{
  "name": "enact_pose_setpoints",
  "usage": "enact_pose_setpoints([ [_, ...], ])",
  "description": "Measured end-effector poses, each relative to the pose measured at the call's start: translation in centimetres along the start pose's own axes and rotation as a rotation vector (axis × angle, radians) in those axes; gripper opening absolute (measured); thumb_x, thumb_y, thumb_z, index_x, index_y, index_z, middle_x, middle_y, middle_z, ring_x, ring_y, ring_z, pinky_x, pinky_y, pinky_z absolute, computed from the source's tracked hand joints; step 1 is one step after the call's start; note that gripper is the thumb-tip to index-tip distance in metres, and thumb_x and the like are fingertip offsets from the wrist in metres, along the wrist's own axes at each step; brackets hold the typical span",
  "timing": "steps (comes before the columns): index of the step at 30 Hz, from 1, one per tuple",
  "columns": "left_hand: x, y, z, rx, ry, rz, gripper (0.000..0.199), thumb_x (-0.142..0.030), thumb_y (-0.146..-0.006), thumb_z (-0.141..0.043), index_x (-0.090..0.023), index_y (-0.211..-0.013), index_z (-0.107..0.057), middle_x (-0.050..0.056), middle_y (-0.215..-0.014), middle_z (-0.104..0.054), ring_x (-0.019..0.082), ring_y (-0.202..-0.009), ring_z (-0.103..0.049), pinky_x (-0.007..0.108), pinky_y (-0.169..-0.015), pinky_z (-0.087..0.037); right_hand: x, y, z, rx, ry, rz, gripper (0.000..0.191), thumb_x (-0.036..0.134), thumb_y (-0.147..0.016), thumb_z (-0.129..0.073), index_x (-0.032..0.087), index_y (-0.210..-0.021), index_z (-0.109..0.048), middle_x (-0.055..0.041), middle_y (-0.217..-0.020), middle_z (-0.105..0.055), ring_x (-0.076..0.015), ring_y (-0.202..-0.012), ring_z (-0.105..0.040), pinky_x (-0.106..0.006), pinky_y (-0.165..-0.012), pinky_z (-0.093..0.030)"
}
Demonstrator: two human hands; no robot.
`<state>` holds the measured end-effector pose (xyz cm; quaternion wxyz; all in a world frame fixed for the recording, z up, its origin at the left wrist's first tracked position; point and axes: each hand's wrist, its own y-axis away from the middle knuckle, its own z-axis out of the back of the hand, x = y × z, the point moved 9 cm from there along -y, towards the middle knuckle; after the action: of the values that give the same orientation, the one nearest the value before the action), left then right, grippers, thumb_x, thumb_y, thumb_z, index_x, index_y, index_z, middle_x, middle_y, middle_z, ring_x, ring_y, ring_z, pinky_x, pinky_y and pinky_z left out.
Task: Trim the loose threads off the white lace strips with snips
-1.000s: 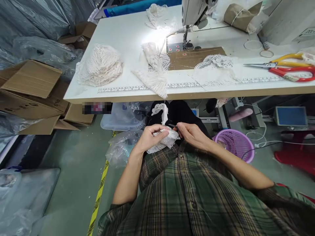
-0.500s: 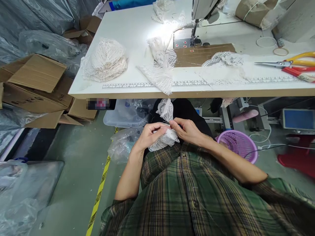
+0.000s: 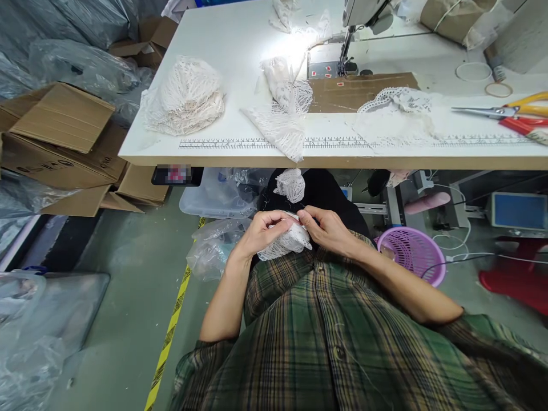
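Note:
Over my lap, a piece of white lace point(image 3: 286, 240) is held between my two hands. My left hand point(image 3: 268, 231) pinches its upper edge from the left, fingers bent and thumb pressed down. My right hand point(image 3: 324, 228) grips the same lace from the right, thumb and forefinger close to my left fingertips. Another lace bit point(image 3: 290, 185) hangs just below the table edge, above my hands. On the white table point(image 3: 231, 57) lie a heap of lace point(image 3: 186, 97), a lace strip point(image 3: 280, 128) reaching over the front edge, and more lace point(image 3: 396, 114) at the right.
A sewing machine point(image 3: 349, 48) stands at the table's back, with scissors point(image 3: 492, 112) at the right. Beneath are a purple basket point(image 3: 413, 254), a clear plastic bin point(image 3: 209, 197) and a phone point(image 3: 194, 176). Cardboard boxes point(image 3: 64, 137) sit at the left.
The lace hanging under the table edge looks more bunched and its lower end sits higher. Both hands keep their grip near the same place. The view has shifted slightly.

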<state>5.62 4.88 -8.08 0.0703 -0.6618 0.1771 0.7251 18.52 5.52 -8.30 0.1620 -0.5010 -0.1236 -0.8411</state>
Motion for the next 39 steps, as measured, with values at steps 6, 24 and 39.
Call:
enact_pose_setpoints([
  [6,1.3,-0.6,0.0,-0.008,0.074,-0.016,0.033,-0.047,-0.088,-0.066,-0.016,-0.092,-0.075,0.007,-0.092,-0.075,0.021,-0.089,-0.069,0.031,-0.082,-0.052,-1.5,0.3,-1.1,0.072,-0.477,-0.119,0.046,0.06,-0.075,-0.074,0.016,-0.083,-0.062,0.003,-0.067,-0.052,-0.0106,-0.06,-0.042,-0.025,-0.056,-0.035],
  [24,-1.4,0.8,-0.3,0.098,-0.056,-0.035,0.05,-0.03,-0.08,-0.077,-0.018,-0.125,-0.06,0.003,-0.092,-0.066,0.009,-0.069,-0.057,0.021,-0.061,-0.046,-2.7,-1.6,6.1,-0.227,-0.58,-0.05,0.038,0.047,-0.07,-0.084,0.017,-0.083,-0.067,0.0043,-0.064,-0.055,-0.0081,-0.057,-0.041,-0.024,-0.055,-0.033],
  [39,-2.6,0.1,0.5,-0.144,-0.262,-0.263,0.073,-0.024,-0.077,-0.078,-0.024,-0.142,-0.046,0.012,-0.13,-0.06,0.013,-0.084,-0.065,0.03,-0.081,-0.054,-1.4,-1.0,-0.3,0.082,-0.713,-0.108,0.048,0.062,-0.075,-0.073,0.016,-0.072,-0.065,0.0031,-0.063,-0.052,-0.0084,-0.056,-0.04,-0.022,-0.053,-0.032],
])
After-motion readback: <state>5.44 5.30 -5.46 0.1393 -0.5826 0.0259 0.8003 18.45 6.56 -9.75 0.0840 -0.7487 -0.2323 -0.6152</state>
